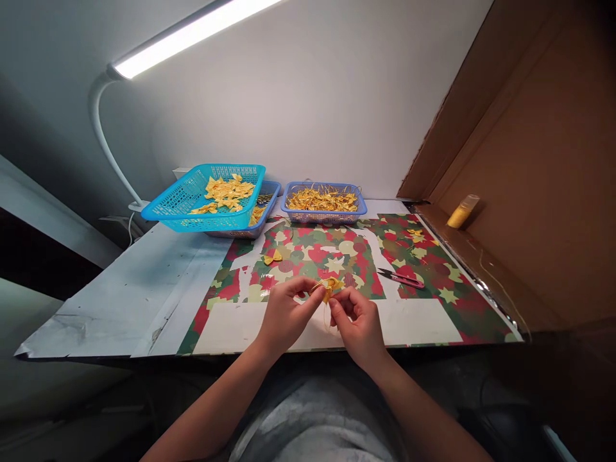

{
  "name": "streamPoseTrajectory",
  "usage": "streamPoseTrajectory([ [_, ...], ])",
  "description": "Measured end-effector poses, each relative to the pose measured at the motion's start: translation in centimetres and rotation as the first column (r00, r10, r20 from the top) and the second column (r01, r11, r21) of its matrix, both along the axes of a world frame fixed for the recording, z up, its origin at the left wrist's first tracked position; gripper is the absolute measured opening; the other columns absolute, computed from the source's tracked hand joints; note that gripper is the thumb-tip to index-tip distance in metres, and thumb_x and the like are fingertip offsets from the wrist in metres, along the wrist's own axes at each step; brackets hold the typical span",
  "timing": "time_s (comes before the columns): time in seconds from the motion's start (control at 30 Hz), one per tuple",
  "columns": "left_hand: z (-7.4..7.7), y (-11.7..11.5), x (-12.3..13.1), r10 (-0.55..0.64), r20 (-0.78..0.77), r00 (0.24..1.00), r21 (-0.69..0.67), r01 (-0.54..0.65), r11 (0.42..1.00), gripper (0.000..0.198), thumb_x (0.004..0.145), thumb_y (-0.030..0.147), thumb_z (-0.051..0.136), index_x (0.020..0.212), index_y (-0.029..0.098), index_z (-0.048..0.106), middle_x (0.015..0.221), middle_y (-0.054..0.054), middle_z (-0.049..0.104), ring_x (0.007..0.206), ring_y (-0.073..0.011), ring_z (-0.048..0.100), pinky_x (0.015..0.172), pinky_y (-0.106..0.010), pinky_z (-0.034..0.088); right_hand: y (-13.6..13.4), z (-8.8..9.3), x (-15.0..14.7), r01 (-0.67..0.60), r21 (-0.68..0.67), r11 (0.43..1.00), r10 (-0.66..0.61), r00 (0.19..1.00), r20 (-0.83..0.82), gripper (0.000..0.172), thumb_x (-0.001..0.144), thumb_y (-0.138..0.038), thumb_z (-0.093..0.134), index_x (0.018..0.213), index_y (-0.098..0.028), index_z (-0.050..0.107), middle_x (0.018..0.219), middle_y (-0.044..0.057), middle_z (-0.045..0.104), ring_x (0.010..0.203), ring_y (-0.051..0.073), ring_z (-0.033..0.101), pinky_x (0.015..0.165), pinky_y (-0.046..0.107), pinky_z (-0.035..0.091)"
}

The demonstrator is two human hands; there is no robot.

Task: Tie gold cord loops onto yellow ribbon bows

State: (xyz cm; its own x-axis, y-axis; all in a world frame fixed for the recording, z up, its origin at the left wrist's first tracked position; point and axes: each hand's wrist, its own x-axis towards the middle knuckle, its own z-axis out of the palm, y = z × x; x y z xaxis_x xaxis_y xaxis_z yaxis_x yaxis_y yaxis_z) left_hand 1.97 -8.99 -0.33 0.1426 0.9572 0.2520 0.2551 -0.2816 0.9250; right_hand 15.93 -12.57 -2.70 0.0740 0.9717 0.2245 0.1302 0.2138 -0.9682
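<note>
Near the table's front edge, my left hand [291, 311] pinches a small yellow ribbon bow [329, 290] between thumb and fingers. A thin golden cord loops at the top of that bow. My right hand [356, 321] is closed just beside it, thumb and forefinger pinched at the bow's lower right. A fine yellow thread [326, 321] hangs down next to the right fingertips and seems to run into them; the exact grip is too small to see. Another yellow bow [273, 257] lies flat on the patterned sheet beyond my left hand.
A turquoise basket [206, 221] of yellow bows rests tilted on a blue basket [274, 192]. Another blue basket [325, 217] holds bows with golden cords. Thread snips [400, 278] lie at the right, near yellow scraps [416, 235]. A thread spool [462, 212] stands on the cardboard ledge. A lamp [192, 35] hangs overhead.
</note>
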Motion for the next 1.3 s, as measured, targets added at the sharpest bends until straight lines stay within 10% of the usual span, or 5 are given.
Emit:
streamPoseTrajectory([
  [0.67,-0.5,0.6,0.3,-0.058,0.26,0.964,-0.199,0.112,0.974,0.027,0.077,0.039,0.066,0.067,0.017,0.055,0.064,0.001,0.054,0.063,-0.0119,0.052,0.059,-0.023,0.043,-0.1,-0.2,0.1,0.012,0.027,1.0,-0.012,1.0,-0.017,0.018,0.087,-0.029,0.055,0.072,-0.019,0.053,0.054,-0.005,0.052,0.049,0.01,0.051,0.049,0.021,0.041],
  [1.3,1.3,0.2,-0.3,-0.077,-0.218,0.973,0.061,0.092,0.994,0.014,0.078,0.027,0.066,0.066,0.019,0.065,0.09,-0.003,0.071,0.086,-0.0188,0.065,0.077,-0.029,0.047,0.0,-0.4,0.2,0.011,0.024,1.0,-0.01,1.0,-0.027,0.019,0.088,-0.03,0.056,0.073,-0.018,0.054,0.054,-0.004,0.053,0.048,0.01,0.052,0.049,0.02,0.04],
])
